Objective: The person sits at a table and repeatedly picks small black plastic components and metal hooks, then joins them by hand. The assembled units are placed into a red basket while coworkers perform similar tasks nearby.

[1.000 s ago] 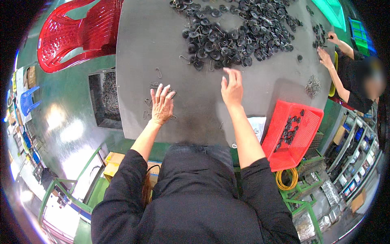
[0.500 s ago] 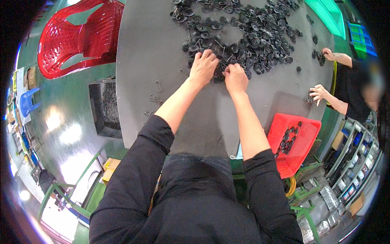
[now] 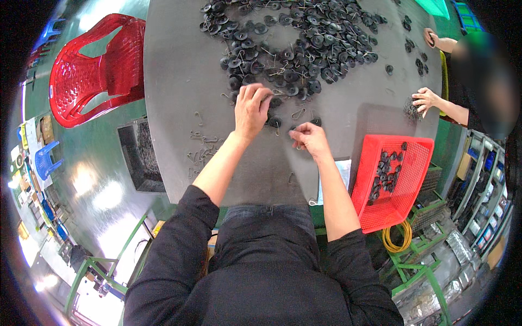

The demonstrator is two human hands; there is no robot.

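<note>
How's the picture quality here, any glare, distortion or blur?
Head view: strong fisheye, the table edge bows and the corners go black; bright glare patches on the green floor; the co-worker's face is blurred; the left hand, right hand and black discs are sharp.

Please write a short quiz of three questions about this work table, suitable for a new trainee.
1. True or false: the red basket at the table edge is empty.
2. Which hand rests on the pile of black discs: A) the left hand, B) the right hand?
3. What lies loose on the grey table left of the person's left forearm?

Key
1. False; it holds black discs.
2. A.
3. Small wire hooks.
</note>
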